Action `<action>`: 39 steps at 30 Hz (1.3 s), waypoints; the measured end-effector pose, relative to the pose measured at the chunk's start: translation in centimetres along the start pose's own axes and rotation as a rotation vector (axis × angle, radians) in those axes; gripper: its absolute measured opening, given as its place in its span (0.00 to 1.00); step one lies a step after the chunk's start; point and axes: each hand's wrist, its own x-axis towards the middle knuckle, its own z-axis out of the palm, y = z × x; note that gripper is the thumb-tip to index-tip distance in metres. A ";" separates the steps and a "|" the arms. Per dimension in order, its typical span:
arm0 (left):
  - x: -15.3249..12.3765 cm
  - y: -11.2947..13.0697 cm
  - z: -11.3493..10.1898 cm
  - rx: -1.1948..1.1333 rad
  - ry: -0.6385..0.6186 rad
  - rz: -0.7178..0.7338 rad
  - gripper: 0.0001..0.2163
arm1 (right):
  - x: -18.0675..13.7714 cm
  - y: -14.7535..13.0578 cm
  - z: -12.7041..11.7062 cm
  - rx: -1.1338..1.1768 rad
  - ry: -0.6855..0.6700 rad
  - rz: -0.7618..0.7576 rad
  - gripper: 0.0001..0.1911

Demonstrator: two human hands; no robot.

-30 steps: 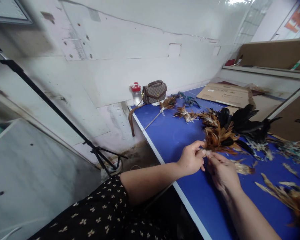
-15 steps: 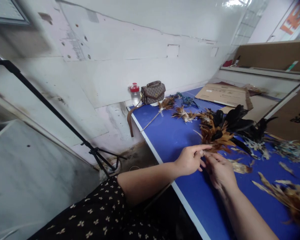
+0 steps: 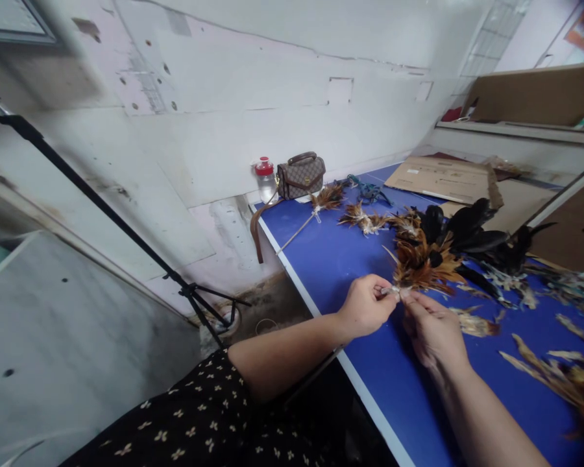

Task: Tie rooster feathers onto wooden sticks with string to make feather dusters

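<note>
A fanned bunch of brown feathers (image 3: pixel 425 263) is held low over the blue table (image 3: pixel 316 259), its pale bound base between my hands. My left hand (image 3: pixel 370 303) is closed at the left of that base, fingers curled, with a small whitish piece showing at the fingertips. On the other side my right hand (image 3: pixel 431 324) pinches the same base between thumb and finger. Long black feathers (image 3: pixel 472 227) lie just behind the bunch. Loose pale feathers (image 3: pixel 474 322) rest right beside my right hand.
More feather bunches (image 3: pixel 363 217) lie along the table, one on a thin stick (image 3: pixel 296 233). At the back stand a handbag (image 3: pixel 302 176) and a red-capped bottle (image 3: pixel 265 178). Flattened cardboard (image 3: pixel 440 180) lies far right. A black tripod (image 3: pixel 111 214) stands left of the table.
My left index finger, stretched along the feathers before, has drawn back and curled. The feather bunch is fanned more upright, and its pale base now shows between my fingers.
</note>
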 end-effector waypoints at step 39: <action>0.5 3.0 -2.7 -0.540 -0.471 -0.335 0.23 | -0.7 -1.7 -0.3 0.166 -0.218 0.016 0.31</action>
